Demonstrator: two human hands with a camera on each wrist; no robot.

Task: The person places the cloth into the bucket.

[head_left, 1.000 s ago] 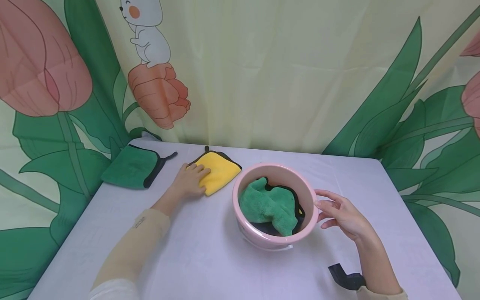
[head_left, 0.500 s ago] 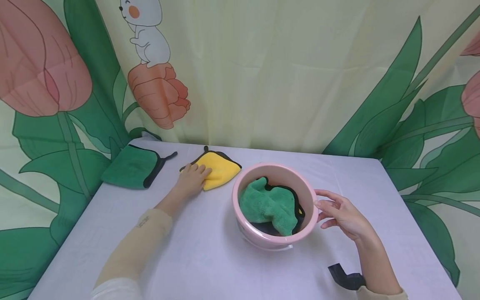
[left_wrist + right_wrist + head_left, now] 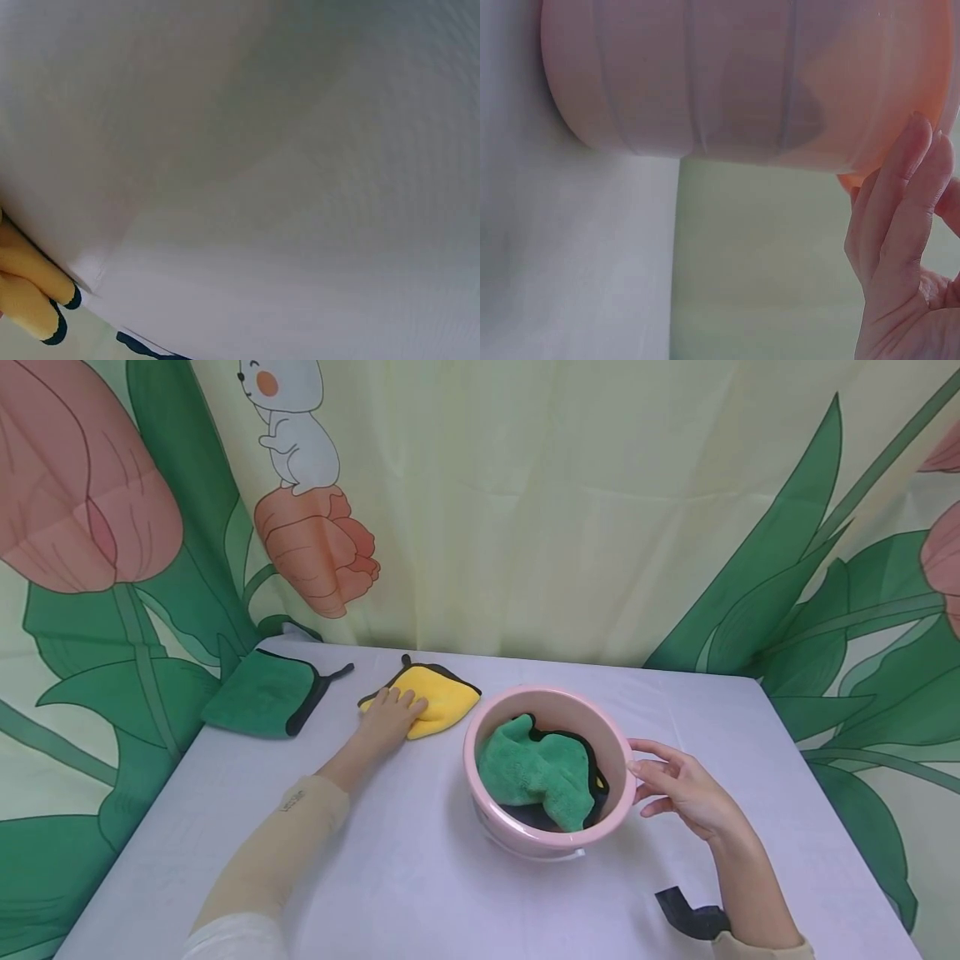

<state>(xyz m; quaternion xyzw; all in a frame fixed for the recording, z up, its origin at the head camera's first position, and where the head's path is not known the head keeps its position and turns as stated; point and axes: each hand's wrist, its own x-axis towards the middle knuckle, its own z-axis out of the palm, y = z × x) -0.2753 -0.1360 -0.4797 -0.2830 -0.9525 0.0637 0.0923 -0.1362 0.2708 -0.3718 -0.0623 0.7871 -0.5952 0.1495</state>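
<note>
The right hand [image 3: 686,787], fingers nearly straight, touches the pink bucket [image 3: 517,837], while the left hand [image 3: 389,717], grip unclear, rests on the black-trimmed yellow cloth [image 3: 446,697] farther back: apparently a pickup, calling next for a secure pinch.

Person's own body: left sleeve [image 3: 258,868] beige, smooth, plain-edged at cuff, with small dark lettering [image 3: 292,800] too blurred to read; white fabric [image 3: 236,937] above it. Right sleeve [image 3: 761,947] matching beige, mostly out of frame. Left hand [image 3: 392,718], right hand [image 3: 678,785] bare. Black bent strap-like piece [image 3: 693,918] juts beside right forearm [image 3: 753,881].
</note>
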